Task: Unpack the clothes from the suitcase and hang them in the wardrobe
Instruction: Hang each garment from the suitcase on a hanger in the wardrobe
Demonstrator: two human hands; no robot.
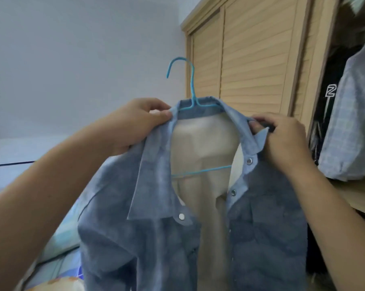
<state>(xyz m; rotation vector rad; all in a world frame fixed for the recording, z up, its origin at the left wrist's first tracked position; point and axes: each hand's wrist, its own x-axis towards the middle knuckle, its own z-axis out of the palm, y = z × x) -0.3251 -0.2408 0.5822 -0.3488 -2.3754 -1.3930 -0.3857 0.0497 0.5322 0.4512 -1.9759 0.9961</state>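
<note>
A blue denim shirt (118, 238) with snap buttons and a pale inner lining hangs open in front of me on a light blue wire hanger (191, 89). The hanger's hook rises above the collar and its lower bar shows inside the shirt. My left hand (133, 122) pinches the left side of the collar at the shoulder. At the right shoulder my right hand (282, 135) grips the collar tip and the fabric there. The wardrobe (261, 59) stands just behind, its slatted wooden door to the right of the hook. The suitcase is out of view.
Hanging clothes fill the open wardrobe section at the right: a light checked shirt (349, 122) and a dark garment with a white "2" (330, 91). A wooden shelf edge (357, 194) lies below them. Patterned bedding (64, 238) sits low at the left, a plain wall behind.
</note>
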